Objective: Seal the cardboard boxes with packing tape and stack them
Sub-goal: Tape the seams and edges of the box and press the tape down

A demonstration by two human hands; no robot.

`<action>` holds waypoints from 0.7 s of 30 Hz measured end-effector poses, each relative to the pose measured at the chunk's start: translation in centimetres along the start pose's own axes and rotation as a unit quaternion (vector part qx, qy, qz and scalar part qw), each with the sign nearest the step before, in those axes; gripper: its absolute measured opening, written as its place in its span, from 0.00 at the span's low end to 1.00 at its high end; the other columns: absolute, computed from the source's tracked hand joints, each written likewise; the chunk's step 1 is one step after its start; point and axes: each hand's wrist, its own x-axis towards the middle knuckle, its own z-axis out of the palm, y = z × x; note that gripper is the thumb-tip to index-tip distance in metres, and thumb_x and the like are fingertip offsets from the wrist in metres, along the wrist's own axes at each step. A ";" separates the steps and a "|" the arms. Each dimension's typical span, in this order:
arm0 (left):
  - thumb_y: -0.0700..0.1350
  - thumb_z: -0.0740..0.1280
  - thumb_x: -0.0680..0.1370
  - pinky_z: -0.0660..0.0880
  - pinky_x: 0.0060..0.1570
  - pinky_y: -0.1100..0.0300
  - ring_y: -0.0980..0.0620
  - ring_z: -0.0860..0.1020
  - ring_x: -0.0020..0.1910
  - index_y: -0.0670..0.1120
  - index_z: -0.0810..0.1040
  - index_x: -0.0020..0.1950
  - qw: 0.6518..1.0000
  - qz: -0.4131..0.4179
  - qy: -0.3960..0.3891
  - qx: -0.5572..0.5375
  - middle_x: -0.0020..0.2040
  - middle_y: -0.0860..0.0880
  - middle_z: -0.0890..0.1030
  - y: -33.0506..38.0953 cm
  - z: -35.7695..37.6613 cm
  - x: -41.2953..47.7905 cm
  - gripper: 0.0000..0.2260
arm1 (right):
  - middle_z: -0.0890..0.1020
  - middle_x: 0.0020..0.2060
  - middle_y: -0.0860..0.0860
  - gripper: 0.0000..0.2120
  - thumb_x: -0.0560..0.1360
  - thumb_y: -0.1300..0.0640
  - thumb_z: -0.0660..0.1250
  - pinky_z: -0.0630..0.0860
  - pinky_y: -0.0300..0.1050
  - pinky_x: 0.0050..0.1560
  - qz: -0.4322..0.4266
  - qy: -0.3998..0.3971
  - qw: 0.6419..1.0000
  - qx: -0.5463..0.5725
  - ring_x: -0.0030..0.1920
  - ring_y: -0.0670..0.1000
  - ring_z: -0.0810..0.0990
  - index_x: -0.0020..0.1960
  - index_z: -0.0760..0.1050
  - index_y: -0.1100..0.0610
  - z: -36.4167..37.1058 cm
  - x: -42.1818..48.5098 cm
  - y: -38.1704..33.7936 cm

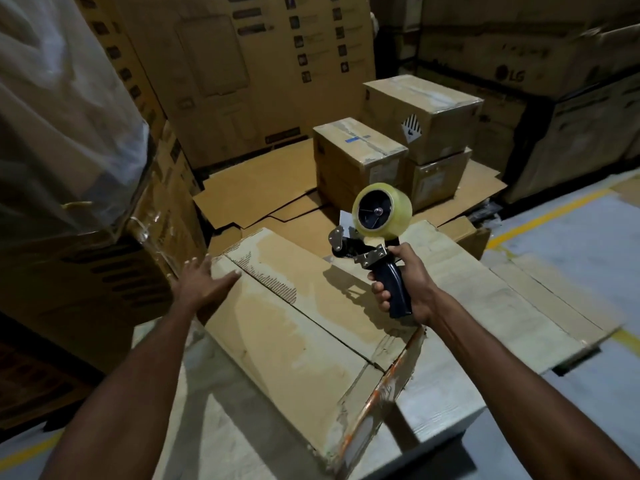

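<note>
A large worn cardboard box point(298, 327) lies in front of me, its top flaps meeting along a centre seam. My left hand point(201, 282) rests flat with straight fingers on the box's far left corner. My right hand point(405, 285) grips the dark handle of a tape dispenser point(374, 237) loaded with a clear tape roll, held just above the far end of the seam. Beyond, three smaller taped boxes stand together: one point(356, 161) on the floor cardboard, another point(422, 112) stacked on a third point(433, 181).
Flattened cardboard sheets point(256, 192) cover the floor ahead. Tall printed cartons point(242, 71) wall in the back and left, and a plastic-wrapped stack point(62, 133) stands at my left. More cartons point(554, 84) line the right. Grey floor with yellow lines point(554, 216) runs at right.
</note>
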 end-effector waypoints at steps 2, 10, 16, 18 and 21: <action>0.83 0.51 0.69 0.50 0.74 0.31 0.36 0.61 0.78 0.55 0.60 0.82 1.000 -0.011 -0.015 -0.014 0.79 0.39 0.65 -0.8 0.1 0.2 0.49 | 0.72 0.33 0.53 0.29 0.77 0.33 0.57 0.65 0.43 0.29 0.007 0.005 1.000 -0.016 0.29 0.50 0.67 0.44 0.75 0.60 0.1 -0.2 0.4; 0.83 0.53 0.69 0.56 0.72 0.35 0.37 0.63 0.75 0.58 0.65 0.80 0.997 -0.043 0.052 -0.044 0.76 0.39 0.68 -0.7 1.6 -2.9 0.46 | 0.73 0.35 0.55 0.29 0.79 0.34 0.56 0.68 0.46 0.32 0.001 -0.015 0.997 -0.072 0.31 0.52 0.68 0.47 0.74 0.61 1.2 -0.4 1.0; 0.83 0.55 0.68 0.59 0.70 0.38 0.37 0.67 0.72 0.57 0.69 0.78 0.990 -0.102 0.082 -0.051 0.72 0.39 0.72 1.2 2.4 -6.7 0.46 | 0.75 0.37 0.58 0.29 0.79 0.36 0.56 0.70 0.48 0.36 0.046 -0.062 0.987 -0.138 0.34 0.55 0.72 0.47 0.77 0.63 1.7 -0.7 -0.1; 0.82 0.56 0.68 0.58 0.71 0.36 0.37 0.67 0.72 0.56 0.70 0.77 0.986 -0.124 0.094 -0.065 0.71 0.40 0.72 2.3 2.9 -8.4 0.46 | 0.74 0.35 0.57 0.29 0.79 0.36 0.56 0.69 0.47 0.35 0.048 -0.039 0.981 -0.183 0.32 0.54 0.72 0.45 0.77 0.62 1.8 -0.9 -0.4; 0.82 0.57 0.67 0.56 0.72 0.35 0.37 0.66 0.73 0.56 0.71 0.77 0.978 -0.165 0.104 -0.071 0.71 0.40 0.72 3.7 3.5 -11.1 0.45 | 0.74 0.33 0.55 0.28 0.79 0.37 0.53 0.67 0.45 0.32 0.024 -0.020 0.974 -0.226 0.29 0.53 0.70 0.42 0.75 0.61 2.2 -1.7 -0.9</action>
